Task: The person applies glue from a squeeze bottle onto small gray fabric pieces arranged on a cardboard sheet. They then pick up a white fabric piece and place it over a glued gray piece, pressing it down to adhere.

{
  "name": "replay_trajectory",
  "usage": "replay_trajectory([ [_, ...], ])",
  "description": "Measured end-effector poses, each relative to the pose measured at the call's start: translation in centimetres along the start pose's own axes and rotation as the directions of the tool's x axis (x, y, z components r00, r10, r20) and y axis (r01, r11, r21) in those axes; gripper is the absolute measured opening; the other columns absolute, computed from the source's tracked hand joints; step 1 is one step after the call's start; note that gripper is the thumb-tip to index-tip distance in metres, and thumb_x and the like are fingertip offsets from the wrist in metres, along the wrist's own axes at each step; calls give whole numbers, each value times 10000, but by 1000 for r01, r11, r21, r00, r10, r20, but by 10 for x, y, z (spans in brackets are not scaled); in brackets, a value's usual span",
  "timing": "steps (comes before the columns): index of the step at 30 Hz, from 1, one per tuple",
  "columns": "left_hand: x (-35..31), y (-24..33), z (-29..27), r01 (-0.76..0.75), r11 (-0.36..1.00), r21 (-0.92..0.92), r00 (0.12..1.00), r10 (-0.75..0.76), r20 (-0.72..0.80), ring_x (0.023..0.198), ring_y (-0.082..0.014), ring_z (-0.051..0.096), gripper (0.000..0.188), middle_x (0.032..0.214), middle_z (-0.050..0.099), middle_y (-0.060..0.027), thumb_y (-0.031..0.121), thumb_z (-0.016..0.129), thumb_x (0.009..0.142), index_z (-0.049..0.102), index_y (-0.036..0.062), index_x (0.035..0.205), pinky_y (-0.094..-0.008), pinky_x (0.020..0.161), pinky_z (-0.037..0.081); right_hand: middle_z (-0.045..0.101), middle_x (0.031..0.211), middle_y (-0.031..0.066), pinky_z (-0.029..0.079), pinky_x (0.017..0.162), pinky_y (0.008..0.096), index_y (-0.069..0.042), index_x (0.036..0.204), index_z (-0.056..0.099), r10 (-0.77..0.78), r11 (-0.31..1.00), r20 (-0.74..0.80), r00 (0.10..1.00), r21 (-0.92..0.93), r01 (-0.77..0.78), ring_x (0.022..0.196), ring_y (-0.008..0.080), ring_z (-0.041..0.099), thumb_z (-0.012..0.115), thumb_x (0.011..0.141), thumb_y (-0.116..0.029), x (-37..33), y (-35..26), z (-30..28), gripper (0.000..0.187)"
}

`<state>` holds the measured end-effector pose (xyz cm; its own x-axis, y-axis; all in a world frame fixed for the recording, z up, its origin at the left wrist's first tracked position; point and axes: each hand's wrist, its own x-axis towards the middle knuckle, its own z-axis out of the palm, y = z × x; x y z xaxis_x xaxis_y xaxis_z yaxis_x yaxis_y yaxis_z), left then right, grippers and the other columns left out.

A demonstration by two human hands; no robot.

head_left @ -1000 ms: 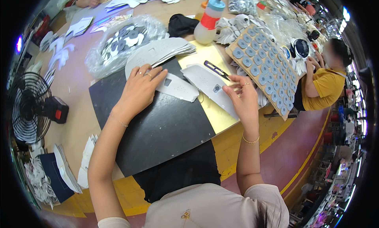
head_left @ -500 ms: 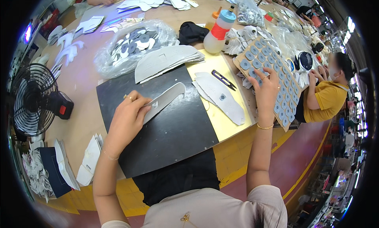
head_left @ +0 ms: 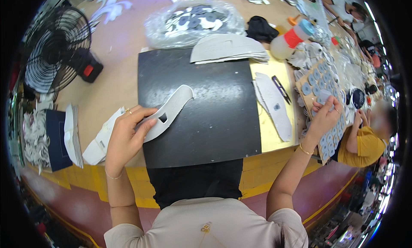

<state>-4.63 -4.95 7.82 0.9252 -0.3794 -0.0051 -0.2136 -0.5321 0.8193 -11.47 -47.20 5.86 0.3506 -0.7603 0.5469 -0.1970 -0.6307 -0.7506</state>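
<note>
My left hand (head_left: 127,136) pinches one end of a curved white cut piece (head_left: 175,107), which has a small squarish hole near my thumb. The piece is held over a black mat (head_left: 201,132). Off to the right, my right hand (head_left: 322,121) has a small pale, thin piece (head_left: 323,95) between its fingertips. Just under that hand is a tan board (head_left: 306,90) set with rows of grey-blue round patches. Left of it, long white cut pieces (head_left: 278,119) lie on a yellow sheet (head_left: 265,146) beside dark thread snips (head_left: 281,89).
A stack of white cut pieces (head_left: 227,49) lies across the mat's far edge. Behind it sit a clear bag of small parts (head_left: 195,22) and a squeeze bottle with a red band (head_left: 292,39). A black fan (head_left: 56,52) stands left. A person in yellow (head_left: 365,147) works at right.
My view has shifted, so the table appears further right and the arms differ. My right hand has lifted off the patch board with a small pale piece. The left hand's piece has turned, showing its hole.
</note>
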Motion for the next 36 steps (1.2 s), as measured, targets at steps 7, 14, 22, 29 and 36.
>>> replay_trajectory([
  [7,-18,12,-19,35,999,-37,999,-35,-8,645,-180,508,174,721,561,-99,48,610,788,637,-28,942,-273,597,383,601,811,57,494,598,306,-52,880,647,-722,692,463,514,493,527,712,212,603,670,712,-47,-128,-79,39,170],
  [14,-32,9,-40,-120,991,-56,993,120,-16,646,-193,531,172,733,581,-119,4,604,773,644,-33,937,-276,589,394,590,934,57,444,722,328,-56,944,647,-767,617,619,170,638,460,812,206,566,720,707,-226,-163,-94,28,301],
  [22,-28,16,-2,-182,937,-300,736,331,590,693,-277,568,173,817,574,-91,107,570,825,630,39,973,-354,633,455,497,1238,142,386,941,410,-62,1153,583,-608,782,754,249,623,25,1186,338,442,718,648,-514,-139,-116,6,692],
  [29,-34,7,34,99,988,-121,891,-34,453,821,-231,593,103,1149,560,-89,134,635,790,670,72,865,-311,710,460,616,855,83,473,662,305,-41,900,658,-196,975,980,-34,191,-113,700,237,596,656,786,-105,-151,-105,-10,131],
  [36,-58,6,54,148,985,-85,933,-110,342,1087,-277,553,103,1312,472,-120,89,639,769,666,76,868,-316,820,464,601,844,106,478,606,299,-45,1022,598,-121,975,984,127,142,-169,686,256,600,634,798,-44,-162,-104,-9,226],
])
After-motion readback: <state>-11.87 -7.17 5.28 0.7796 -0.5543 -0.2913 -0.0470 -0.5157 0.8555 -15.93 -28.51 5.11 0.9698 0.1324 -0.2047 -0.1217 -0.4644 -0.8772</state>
